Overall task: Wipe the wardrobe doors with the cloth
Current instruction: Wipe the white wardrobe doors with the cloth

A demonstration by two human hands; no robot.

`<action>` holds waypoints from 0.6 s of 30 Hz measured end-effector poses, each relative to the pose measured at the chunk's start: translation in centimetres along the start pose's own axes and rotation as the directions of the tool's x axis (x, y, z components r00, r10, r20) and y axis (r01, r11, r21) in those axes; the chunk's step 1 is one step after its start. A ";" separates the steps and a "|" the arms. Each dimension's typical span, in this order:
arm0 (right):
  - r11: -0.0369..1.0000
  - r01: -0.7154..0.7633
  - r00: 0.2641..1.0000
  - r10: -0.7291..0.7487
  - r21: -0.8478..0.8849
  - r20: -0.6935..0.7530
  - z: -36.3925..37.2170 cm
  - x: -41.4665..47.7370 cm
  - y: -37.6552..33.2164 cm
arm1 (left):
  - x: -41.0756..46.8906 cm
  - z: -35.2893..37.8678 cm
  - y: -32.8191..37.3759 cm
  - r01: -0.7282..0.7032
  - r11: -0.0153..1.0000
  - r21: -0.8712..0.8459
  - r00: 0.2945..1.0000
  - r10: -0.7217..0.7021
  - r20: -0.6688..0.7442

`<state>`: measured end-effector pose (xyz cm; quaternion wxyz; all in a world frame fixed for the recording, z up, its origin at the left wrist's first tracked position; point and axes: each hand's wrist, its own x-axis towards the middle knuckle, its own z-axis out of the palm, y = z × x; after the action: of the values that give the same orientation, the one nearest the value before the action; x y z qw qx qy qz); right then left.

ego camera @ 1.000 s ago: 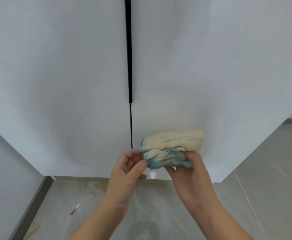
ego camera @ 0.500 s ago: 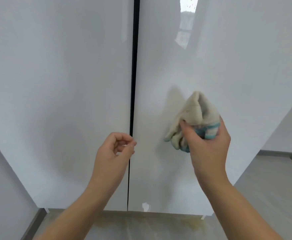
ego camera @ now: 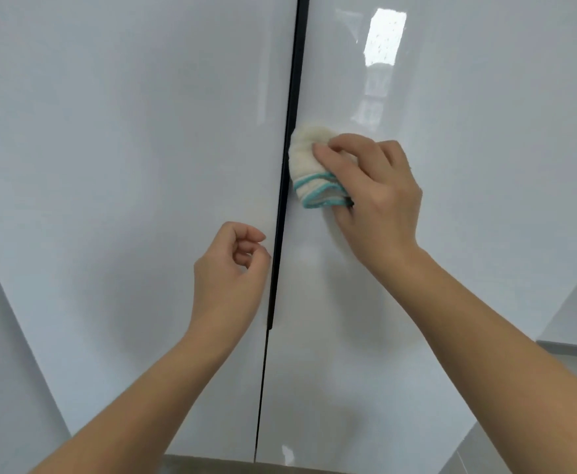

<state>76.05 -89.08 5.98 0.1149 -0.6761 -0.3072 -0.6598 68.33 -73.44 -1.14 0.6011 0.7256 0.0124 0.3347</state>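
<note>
Two wardrobe doors; one cloth pressed on right door by right hand, grip closed on it. Left hand loosely curled, empty.

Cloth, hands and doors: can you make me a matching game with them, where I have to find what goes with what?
Things:
1. cloth
2. left hand
3. right hand
4. gap between the doors

Descriptions:
A. a dark line running up and down
B. loosely curled, holding nothing
C. cream with a teal edge
D. pressing something against the right door

Right pairs: 1-C, 2-B, 3-D, 4-A
</note>
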 end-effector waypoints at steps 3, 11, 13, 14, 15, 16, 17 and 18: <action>0.995 0.098 0.995 -0.099 0.008 0.031 0.0 -3.1 -0.5 | 0.0 0.0 -1.1 0.002 1.000 -0.003 0.999 -0.002 -0.048; 0.931 0.245 0.808 -0.351 0.272 0.473 0.0 -22.6 -4.3 | -3.1 0.5 -7.2 0.078 0.996 0.037 0.996 -0.077 -0.039; 0.896 0.304 0.704 -0.441 0.325 0.557 0.5 -28.4 -5.5 | -4.0 0.3 -9.3 0.077 0.994 0.072 0.997 -0.076 -0.023; 0.887 0.314 0.677 -0.460 0.340 0.575 0.9 -30.6 -6.2 | -4.3 0.1 -10.3 0.069 0.994 0.090 0.998 -0.068 -0.012; 0.885 0.309 0.677 -0.461 0.347 0.573 1.3 -32.0 -6.6 | -4.5 0.0 -11.0 0.063 0.992 0.105 0.998 -0.063 -0.002; 0.884 0.300 0.688 -0.461 0.359 0.560 1.9 -33.4 -7.2 | -4.9 0.0 -12.2 0.056 0.990 0.126 0.998 -0.057 0.005; 0.877 0.306 0.697 -0.471 0.369 0.541 2.4 -34.1 -7.5 | -5.1 0.1 -13.0 0.044 0.989 0.144 0.999 -0.046 0.009; 0.865 0.321 0.689 -0.493 0.386 0.531 2.7 -35.2 -8.0 | -5.6 0.2 -14.1 0.040 0.986 0.163 0.999 -0.043 0.013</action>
<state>75.82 -90.54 -30.21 -0.0536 -0.7451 -0.5553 -0.3655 69.49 -72.07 -16.19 0.5466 0.7747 0.0498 0.3141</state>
